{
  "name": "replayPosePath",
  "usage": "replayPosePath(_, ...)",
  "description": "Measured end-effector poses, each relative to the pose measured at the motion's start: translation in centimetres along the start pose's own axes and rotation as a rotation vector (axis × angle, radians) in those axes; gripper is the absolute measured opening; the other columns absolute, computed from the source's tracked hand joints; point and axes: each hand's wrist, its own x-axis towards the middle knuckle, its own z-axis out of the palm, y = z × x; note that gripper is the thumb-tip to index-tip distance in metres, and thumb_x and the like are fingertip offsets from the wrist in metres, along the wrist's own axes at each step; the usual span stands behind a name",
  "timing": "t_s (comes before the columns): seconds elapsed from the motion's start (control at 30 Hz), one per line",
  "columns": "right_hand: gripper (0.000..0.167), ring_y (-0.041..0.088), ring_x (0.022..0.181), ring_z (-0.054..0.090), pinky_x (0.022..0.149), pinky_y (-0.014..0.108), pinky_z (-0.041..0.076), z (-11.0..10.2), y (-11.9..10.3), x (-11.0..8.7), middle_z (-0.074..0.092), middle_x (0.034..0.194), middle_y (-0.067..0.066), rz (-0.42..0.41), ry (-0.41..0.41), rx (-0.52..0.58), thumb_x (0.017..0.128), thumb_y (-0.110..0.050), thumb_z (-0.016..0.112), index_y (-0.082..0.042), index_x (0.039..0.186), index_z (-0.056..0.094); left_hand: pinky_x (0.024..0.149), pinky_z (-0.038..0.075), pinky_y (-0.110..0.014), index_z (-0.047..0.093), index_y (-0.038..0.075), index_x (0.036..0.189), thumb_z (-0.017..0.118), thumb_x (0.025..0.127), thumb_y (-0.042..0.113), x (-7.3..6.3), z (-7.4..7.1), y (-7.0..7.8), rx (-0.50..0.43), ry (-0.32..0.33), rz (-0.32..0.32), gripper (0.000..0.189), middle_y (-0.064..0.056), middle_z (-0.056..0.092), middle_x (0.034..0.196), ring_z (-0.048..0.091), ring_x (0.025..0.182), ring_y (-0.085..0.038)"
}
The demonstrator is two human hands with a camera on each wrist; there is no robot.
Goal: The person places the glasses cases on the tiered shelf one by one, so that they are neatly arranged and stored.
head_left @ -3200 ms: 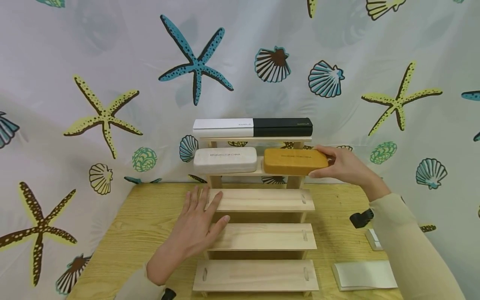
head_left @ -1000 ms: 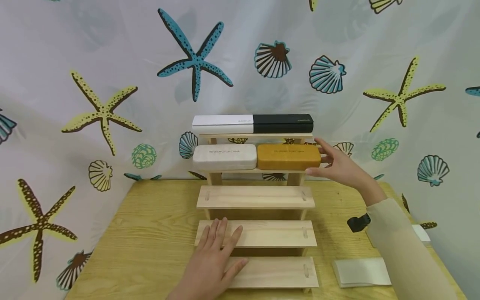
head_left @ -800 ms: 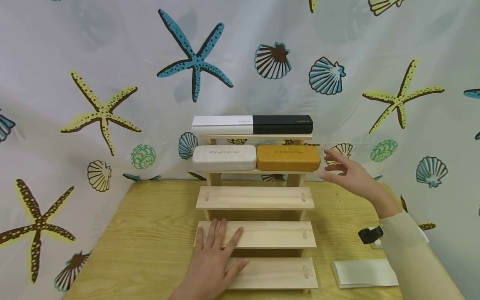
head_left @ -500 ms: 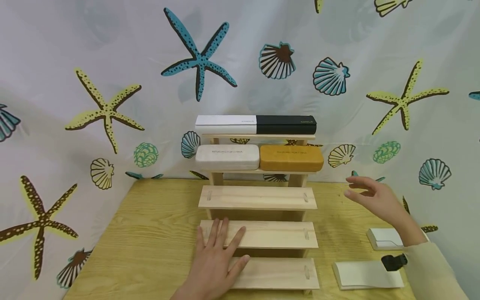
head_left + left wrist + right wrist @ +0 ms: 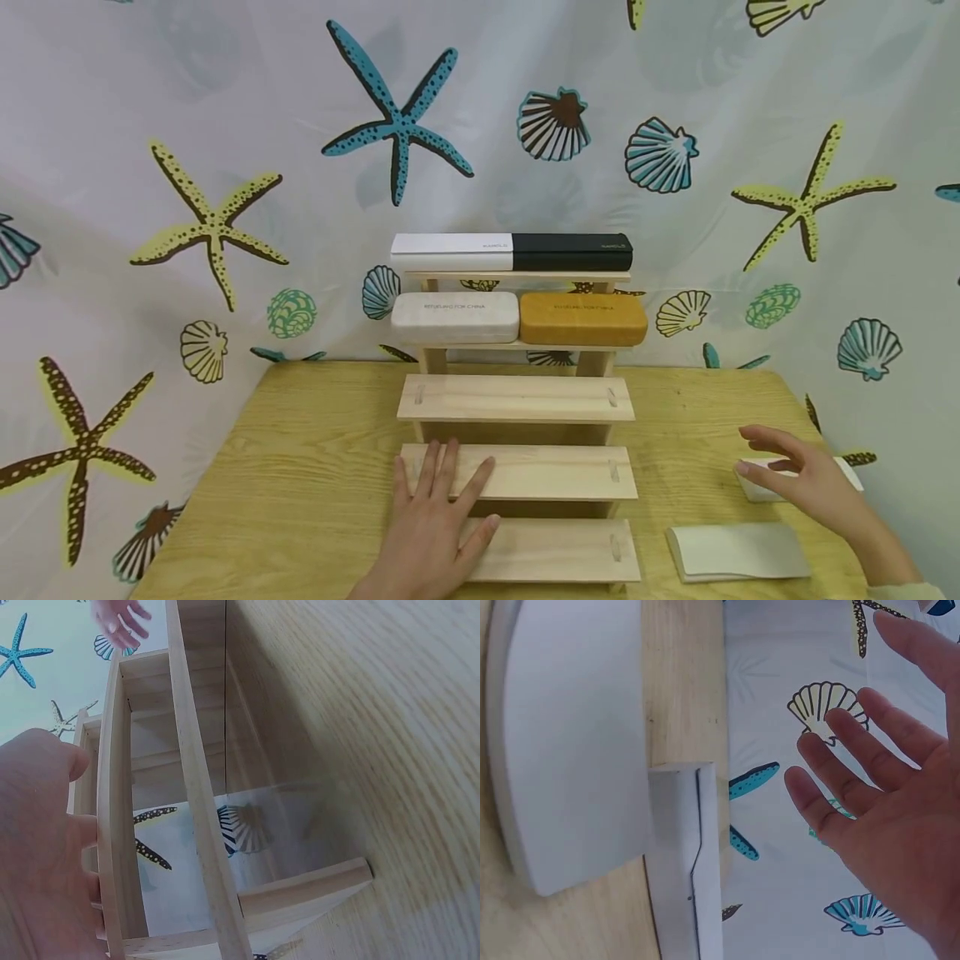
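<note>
My left hand (image 5: 431,533) rests with spread fingers on the lower-left steps of a wooden stepped rack (image 5: 517,396). Over at the right, my right hand (image 5: 813,487) hovers with loosely bent, parted fingers and holds nothing. Beneath it in the head view lies a white case (image 5: 761,493), partly hidden by the hand. Nearer me is an off-white flap-top case (image 5: 738,552), also large in the right wrist view (image 5: 577,742). On the rack's second tier from the top, a white hard case (image 5: 454,318) and a mustard-yellow case (image 5: 583,321) sit end to end.
The top tier carries a white case (image 5: 450,254) and a black case (image 5: 572,252), side by side. The rack stands on a wood-grain table (image 5: 300,467). Behind hangs a curtain (image 5: 487,192) printed with starfish and shells.
The yellow case has slid left against the white one, and my right hand has let go and moved down to the right. My left hand has come down to lower steps.
</note>
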Motion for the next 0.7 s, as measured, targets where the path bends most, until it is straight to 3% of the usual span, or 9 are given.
replayPosePath(0.07, 0.058, -0.024, 0.111, 0.047, 0.087, 0.019, 0.054, 0.1, 0.5, -0.8, 0.058, 0.15, 0.024, 0.028, -0.007, -0.008, 0.104, -0.031, 0.069, -0.004, 0.153, 0.053, 0.115, 0.013, -0.085, 0.043, 0.029, 0.163, 0.051, 0.108, 0.051, 0.0, 0.1, 0.1, -0.008, 0.009, -0.005, 0.06, -0.029, 0.032, 0.168, 0.028, 0.156, -0.053)
replayPosePath(0.13, 0.059, -0.014, 0.114, 0.055, 0.086, 0.02, 0.055, 0.0, 0.9, -1.4, 0.058, 0.15, 0.025, 0.075, -0.021, -0.018, 0.104, -0.034, 0.069, -0.004, 0.152, 0.053, 0.115, 0.014, -0.085, 0.045, 0.03, 0.162, 0.051, 0.108, 0.05, 0.0, 0.2, 0.1, -0.006, 0.023, -0.011, 0.058, -0.028, 0.034, 0.167, 0.029, 0.156, -0.053)
replayPosePath(0.23, 0.064, 0.015, 0.12, 0.066, 0.083, 0.028, 0.058, 0.0, 1.4, -2.4, 0.055, 0.152, 0.028, 0.163, -0.059, -0.012, 0.103, -0.04, 0.069, -0.004, 0.154, 0.051, 0.115, 0.016, -0.085, 0.046, 0.032, 0.161, 0.05, 0.108, 0.05, 0.1, 0.3, 0.2, 0.002, 0.041, -0.016, 0.056, -0.027, 0.038, 0.166, 0.032, 0.155, -0.052)
replayPosePath(0.33, 0.07, 0.038, 0.121, 0.066, 0.082, 0.036, 0.06, 0.3, 2.1, -3.1, 0.054, 0.154, 0.028, 0.239, -0.078, -0.037, 0.102, -0.048, 0.069, -0.006, 0.155, 0.051, 0.115, 0.017, -0.085, 0.047, 0.033, 0.16, 0.048, 0.108, 0.051, 0.1, 0.3, 0.2, 0.013, 0.048, -0.022, 0.055, -0.026, 0.039, 0.165, 0.033, 0.155, -0.051)
replayPosePath(0.5, 0.077, 0.048, 0.133, 0.056, 0.092, 0.048, 0.058, 1.0, 3.7, -3.8, 0.052, 0.154, 0.03, 0.303, -0.1, -0.062, 0.1, -0.052, 0.069, -0.002, 0.155, 0.05, 0.116, 0.016, -0.084, 0.047, 0.033, 0.16, 0.047, 0.108, 0.053, 0.2, 0.3, 0.2, 0.009, 0.043, -0.025, 0.055, -0.026, 0.039, 0.166, 0.032, 0.155, -0.051)
replayPosePath(0.7, 0.092, 0.053, 0.134, 0.053, 0.093, 0.05, 0.058, 1.5, 5.2, -4.6, 0.043, 0.158, 0.035, 0.431, -0.188, -0.011, 0.095, -0.057, 0.074, 0.002, 0.158, 0.042, 0.114, 0.017, -0.085, 0.048, 0.032, 0.159, 0.051, 0.107, 0.051, 0.2, 0.3, 0.2, 0.013, 0.053, -0.014, 0.056, -0.028, 0.04, 0.164, 0.034, 0.154, -0.052)
